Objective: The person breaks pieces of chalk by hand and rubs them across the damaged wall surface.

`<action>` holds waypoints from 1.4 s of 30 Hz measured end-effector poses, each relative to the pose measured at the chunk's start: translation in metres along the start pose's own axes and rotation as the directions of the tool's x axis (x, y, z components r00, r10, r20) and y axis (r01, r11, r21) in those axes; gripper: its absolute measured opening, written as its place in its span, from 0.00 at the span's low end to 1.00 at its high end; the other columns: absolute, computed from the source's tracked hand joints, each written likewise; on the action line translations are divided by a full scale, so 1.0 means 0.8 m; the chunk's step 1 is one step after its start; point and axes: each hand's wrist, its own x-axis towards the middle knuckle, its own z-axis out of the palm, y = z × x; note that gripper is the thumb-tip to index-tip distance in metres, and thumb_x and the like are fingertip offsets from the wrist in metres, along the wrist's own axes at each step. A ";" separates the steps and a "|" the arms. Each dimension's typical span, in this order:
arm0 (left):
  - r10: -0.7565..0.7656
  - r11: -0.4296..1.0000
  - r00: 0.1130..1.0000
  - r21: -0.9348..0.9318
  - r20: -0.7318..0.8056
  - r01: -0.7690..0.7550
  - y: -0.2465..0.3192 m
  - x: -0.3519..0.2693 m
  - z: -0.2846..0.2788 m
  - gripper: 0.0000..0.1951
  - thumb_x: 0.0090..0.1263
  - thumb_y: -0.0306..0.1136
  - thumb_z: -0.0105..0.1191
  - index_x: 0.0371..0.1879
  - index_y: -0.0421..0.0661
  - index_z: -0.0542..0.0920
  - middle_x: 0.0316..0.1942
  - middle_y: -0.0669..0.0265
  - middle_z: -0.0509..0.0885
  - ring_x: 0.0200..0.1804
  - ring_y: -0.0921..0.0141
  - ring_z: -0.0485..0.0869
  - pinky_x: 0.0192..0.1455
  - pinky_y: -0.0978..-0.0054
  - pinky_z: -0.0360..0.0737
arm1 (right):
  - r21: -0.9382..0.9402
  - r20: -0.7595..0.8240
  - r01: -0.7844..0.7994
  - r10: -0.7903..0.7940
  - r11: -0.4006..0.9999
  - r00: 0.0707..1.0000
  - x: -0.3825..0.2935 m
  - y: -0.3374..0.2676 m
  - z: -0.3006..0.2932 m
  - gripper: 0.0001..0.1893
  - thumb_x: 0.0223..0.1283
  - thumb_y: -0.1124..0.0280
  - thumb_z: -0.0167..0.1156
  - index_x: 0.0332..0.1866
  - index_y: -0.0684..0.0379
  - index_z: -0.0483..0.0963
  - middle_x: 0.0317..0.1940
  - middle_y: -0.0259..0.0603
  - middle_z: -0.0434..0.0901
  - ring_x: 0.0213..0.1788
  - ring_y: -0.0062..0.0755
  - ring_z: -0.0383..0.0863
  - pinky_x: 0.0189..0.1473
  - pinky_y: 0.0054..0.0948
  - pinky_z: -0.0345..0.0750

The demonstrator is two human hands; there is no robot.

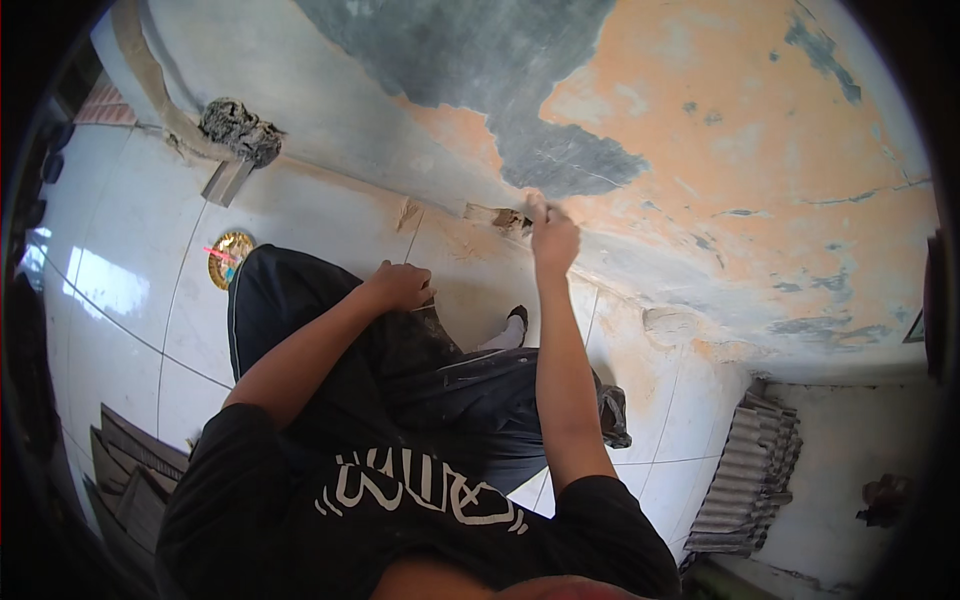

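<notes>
My right hand [555, 244] is raised to the lower part of the wall, its fingers closed around a small pale object [535, 201], too blurred to name. That object meets the wall at the lower edge of a bare grey patch [570, 161] within peeling orange and whitish paint [720, 120]. Just left of the hand, a broken hole [511, 219] shows at the wall's base. My left hand [403, 286] rests by my bent knee with curled fingers; whether it holds anything is unclear.
Below the wall lies a dusty white tiled floor [465, 247]. A round gold-coloured container [229, 259] sits beside my knee. Farther left, a rough grey clump [241, 131] adjoins the wall. Corrugated sheets [750, 472] stand at the right; dark flat pieces [139, 480] lie lower left.
</notes>
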 end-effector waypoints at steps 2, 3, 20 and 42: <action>0.006 1.000 1.000 -0.004 -0.004 -0.006 0.000 0.001 -0.001 0.22 0.74 0.54 0.48 0.46 0.46 0.81 0.45 0.52 0.86 0.52 0.51 0.83 0.57 0.45 0.72 | -0.034 0.042 0.009 -0.008 0.999 0.999 0.004 0.007 0.000 0.33 0.64 0.35 0.56 0.27 0.61 0.82 0.26 0.55 0.83 0.33 0.59 0.84 0.41 0.50 0.80; 0.005 1.000 1.000 -0.014 -0.009 -0.006 0.000 0.002 -0.001 0.22 0.74 0.54 0.48 0.46 0.46 0.81 0.45 0.52 0.86 0.52 0.51 0.83 0.57 0.45 0.72 | -0.066 0.091 0.027 -0.021 0.997 0.996 0.008 0.006 -0.003 0.33 0.64 0.35 0.56 0.27 0.61 0.82 0.26 0.55 0.83 0.34 0.59 0.84 0.41 0.50 0.80; -0.037 0.999 0.999 -0.001 -0.009 0.037 -0.022 -0.018 -0.002 0.20 0.74 0.52 0.48 0.46 0.47 0.81 0.44 0.53 0.86 0.52 0.52 0.83 0.56 0.45 0.72 | 0.129 0.002 0.028 -0.029 0.991 1.000 0.021 -0.045 -0.028 0.31 0.64 0.38 0.59 0.25 0.61 0.81 0.23 0.55 0.81 0.30 0.61 0.83 0.35 0.51 0.78; 0.008 1.000 1.000 -0.002 -0.029 -0.008 -0.010 -0.014 -0.008 0.21 0.74 0.53 0.48 0.45 0.47 0.81 0.43 0.53 0.86 0.51 0.52 0.84 0.55 0.46 0.73 | 0.001 0.434 0.119 -0.108 0.993 0.894 -0.003 -0.050 -0.024 0.34 0.59 0.34 0.60 0.24 0.61 0.83 0.24 0.55 0.82 0.31 0.57 0.84 0.39 0.48 0.79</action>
